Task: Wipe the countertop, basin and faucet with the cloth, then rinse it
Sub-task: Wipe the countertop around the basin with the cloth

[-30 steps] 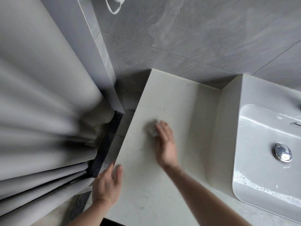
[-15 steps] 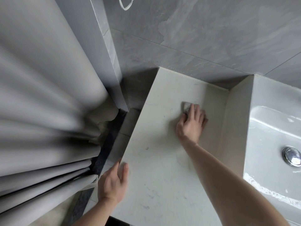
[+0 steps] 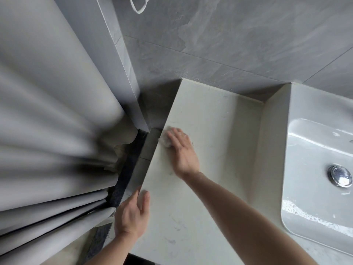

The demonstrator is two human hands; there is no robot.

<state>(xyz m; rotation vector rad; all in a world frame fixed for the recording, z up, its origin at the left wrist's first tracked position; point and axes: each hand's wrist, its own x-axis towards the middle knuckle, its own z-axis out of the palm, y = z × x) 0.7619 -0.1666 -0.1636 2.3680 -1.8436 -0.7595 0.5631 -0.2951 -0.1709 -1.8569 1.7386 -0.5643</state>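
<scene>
Already at the table's [image 3: 210,131] left edge, the cloth [image 3: 165,140] under the flat-fingered right hand [image 3: 184,153] could slide off, while the left hand [image 3: 133,213] rests open, holding nothing.

We are in a bathroom: a white ceramic basin [image 3: 315,188] with a chrome pop-up drain plug [image 3: 340,175] sits on a cream stone surface [image 3: 210,115], against large grey wall tiles [image 3: 238,39], with a grey pleated curtain [image 3: 47,111] hanging alongside.
</scene>
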